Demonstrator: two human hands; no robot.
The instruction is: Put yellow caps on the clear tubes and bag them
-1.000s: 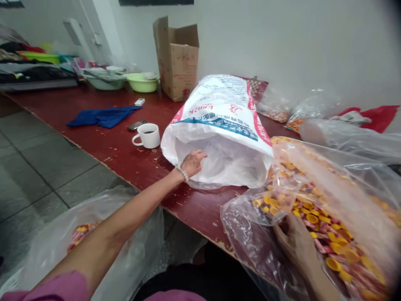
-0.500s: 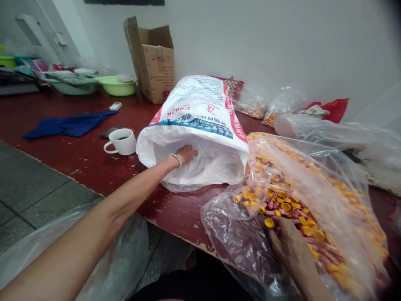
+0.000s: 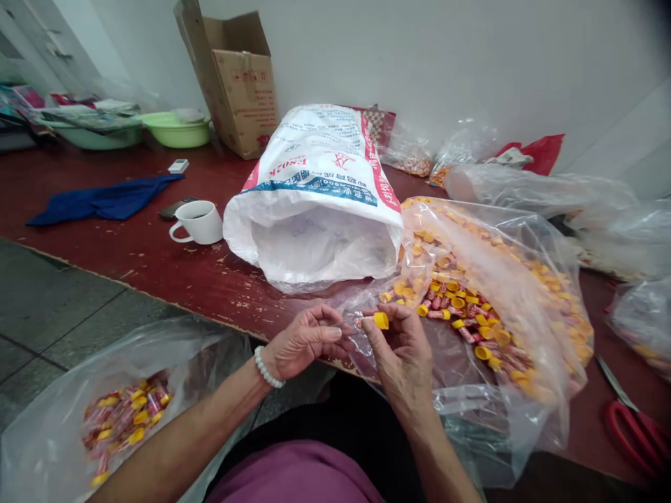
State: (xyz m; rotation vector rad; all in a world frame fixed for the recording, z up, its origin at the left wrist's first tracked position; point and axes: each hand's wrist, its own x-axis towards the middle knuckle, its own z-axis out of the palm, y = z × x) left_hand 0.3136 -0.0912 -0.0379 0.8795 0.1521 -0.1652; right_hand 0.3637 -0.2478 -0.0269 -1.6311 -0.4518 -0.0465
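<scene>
Between thumb and fingers, my right hand holds a small tube with a yellow cap. Close to its left, my left hand has thumb and fingertips pinched together; whatever is between them is too small to make out. A clear plastic bag on the right spills many yellow-capped red-and-white pieces. Behind my hands lies a white woven sack, its mouth facing me. A second clear bag at lower left holds similar pieces.
On the red table are a white mug, a blue cloth and red-handled scissors at the right. A cardboard box, green basins and more plastic bags line the back.
My left hand has come out of the white sack to the front. My right hand has moved left from the pile, now holding a capped piece. The view has shifted, showing scissors and the lower-left pieces.
</scene>
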